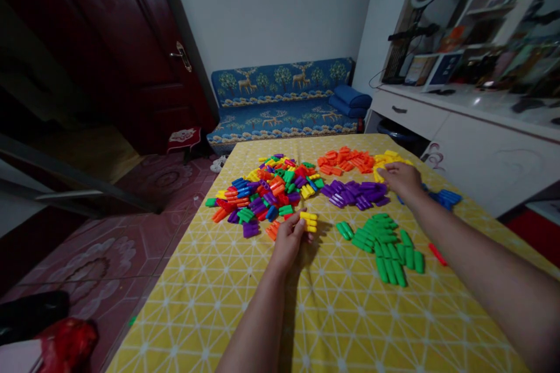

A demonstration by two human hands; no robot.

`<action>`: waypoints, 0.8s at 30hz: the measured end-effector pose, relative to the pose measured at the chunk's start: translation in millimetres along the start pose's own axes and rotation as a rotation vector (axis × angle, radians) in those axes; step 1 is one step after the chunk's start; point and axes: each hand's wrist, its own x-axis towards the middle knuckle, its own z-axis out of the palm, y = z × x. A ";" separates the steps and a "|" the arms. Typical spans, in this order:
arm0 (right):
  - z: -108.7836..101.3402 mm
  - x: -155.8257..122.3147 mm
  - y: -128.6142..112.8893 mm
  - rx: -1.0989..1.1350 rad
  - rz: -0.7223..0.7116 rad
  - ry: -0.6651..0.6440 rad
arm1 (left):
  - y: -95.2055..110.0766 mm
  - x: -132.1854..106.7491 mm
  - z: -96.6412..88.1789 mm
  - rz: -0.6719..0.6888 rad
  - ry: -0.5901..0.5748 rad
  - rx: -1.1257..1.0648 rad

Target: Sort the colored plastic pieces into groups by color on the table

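Note:
My left hand (290,237) is closed on a yellow plastic building block (308,221), held just above the tabletop beside a mixed heap of coloured blocks (266,186). At the far right side, my right hand (403,179) has its fingers pinched at the edge of the yellow block pile (391,158), with a yellow piece at the fingertips. Left of that hand lie orange blocks (345,159) and purple blocks (355,193). Nearer me is a group of green blocks (385,245). Blue blocks (444,198) are partly hidden behind my right wrist.
A yellow patterned cloth covers the table (245,303). One red block (437,254) lies under my right forearm's inner side. Beyond the table stands a blue sofa (280,119); a white cabinet (494,151) is at the right, a dark red door (144,64) at the left.

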 end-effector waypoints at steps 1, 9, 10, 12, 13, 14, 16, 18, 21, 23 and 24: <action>-4.7 13.7 5.8 -0.048 0.020 0.012 | -0.3 0.1 -0.1 -0.003 -0.002 0.000; 6.4 4.0 8.5 -0.222 -0.043 -0.097 | -1.3 0.1 1.0 -0.007 -0.009 -0.014; 11.4 -2.5 7.8 -0.246 -0.069 -0.136 | -0.6 0.0 1.3 -0.009 -0.008 -0.011; 19.0 -14.3 7.2 -0.284 -0.110 -0.197 | 0.9 0.0 1.7 -0.016 -0.007 -0.007; 21.0 -19.2 7.0 -0.300 -0.125 -0.217 | 1.6 0.1 1.7 -0.019 -0.006 -0.007; 21.6 -23.1 6.7 -0.311 -0.134 -0.227 | 2.0 0.2 1.7 -0.021 -0.006 -0.006; 19.4 -28.5 4.6 -0.325 -0.136 -0.226 | 1.9 0.4 1.4 -0.026 -0.008 -0.007; 14.8 -32.9 -1.3 -0.349 -0.133 -0.204 | 1.1 0.4 1.1 -0.024 -0.008 -0.014; 11.0 -48.1 -21.0 -0.257 -0.233 -0.130 | 0.0 0.0 1.3 -0.015 -0.017 -0.017; 14.1 -70.4 -40.2 -0.045 -0.350 -0.178 | -0.2 -0.2 1.8 -0.015 -0.036 -0.014; 17.2 -85.3 -50.4 0.081 -0.394 -0.255 | -0.1 -0.4 2.1 -0.017 -0.043 -0.015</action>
